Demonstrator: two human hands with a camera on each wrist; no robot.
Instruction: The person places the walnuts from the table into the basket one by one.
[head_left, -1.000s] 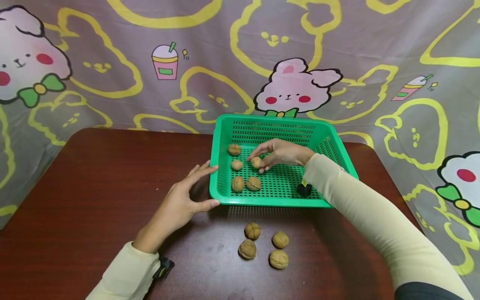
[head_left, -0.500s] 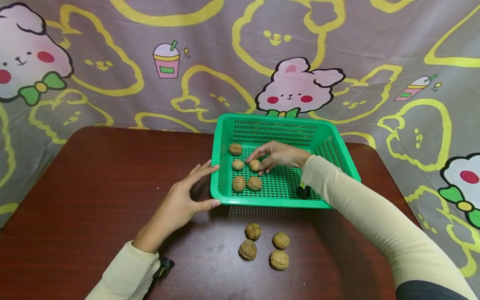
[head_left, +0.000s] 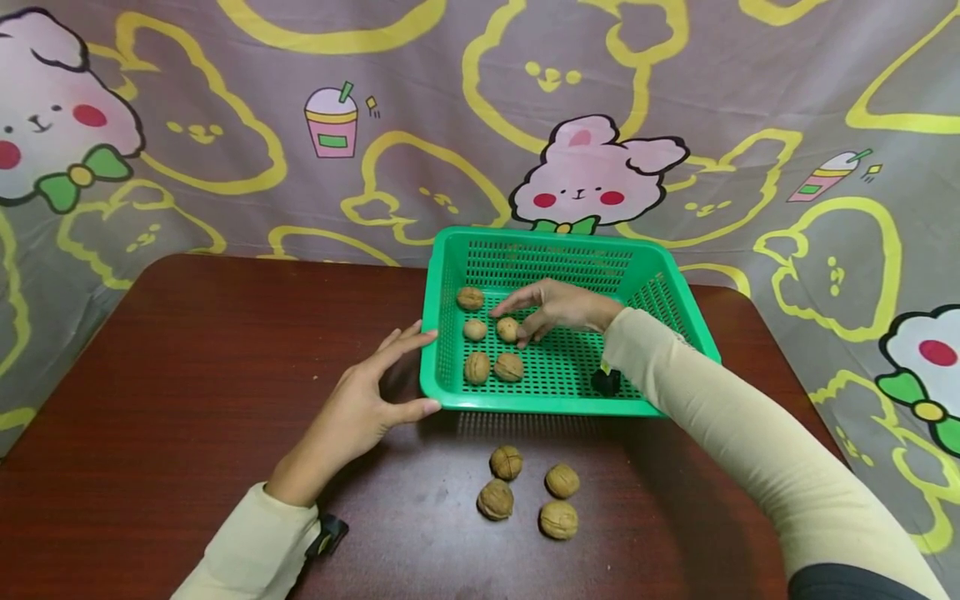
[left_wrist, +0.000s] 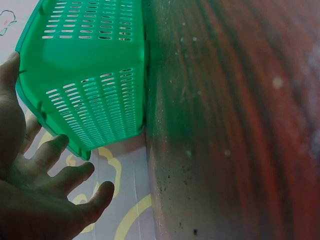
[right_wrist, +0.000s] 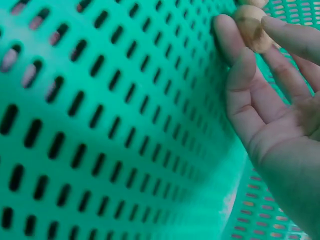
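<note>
A green plastic basket [head_left: 551, 406] stands on the table with several walnuts inside. My left hand [head_left: 360, 408] rests at its left rim, thumb and fingertips touching the edge; the left wrist view shows these fingers [left_wrist: 75, 177] spread beside the basket wall. Inside the basket, my right hand [head_left: 562, 307] is at a walnut [head_left: 507, 329] on the mesh floor. Its index finger stands off the nut, while the thumb [right_wrist: 285, 32] is at the nut's near side. Beside that nut lie a small pale walnut [head_left: 475, 331] and a darker walnut [head_left: 508, 367].
On the table [head_left: 225, 375] in front of the basket lie several more walnuts, among them a walnut [head_left: 495, 500] and a lighter walnut [head_left: 558, 519]. A patterned cloth [head_left: 420, 100] hangs behind the table. A black wrist device [head_left: 606, 382] sits under the right sleeve.
My right hand has lowered the walnut slightly to the left onto the basket floor, and its fingers have loosened from it. The left hand has stayed at the rim.
</note>
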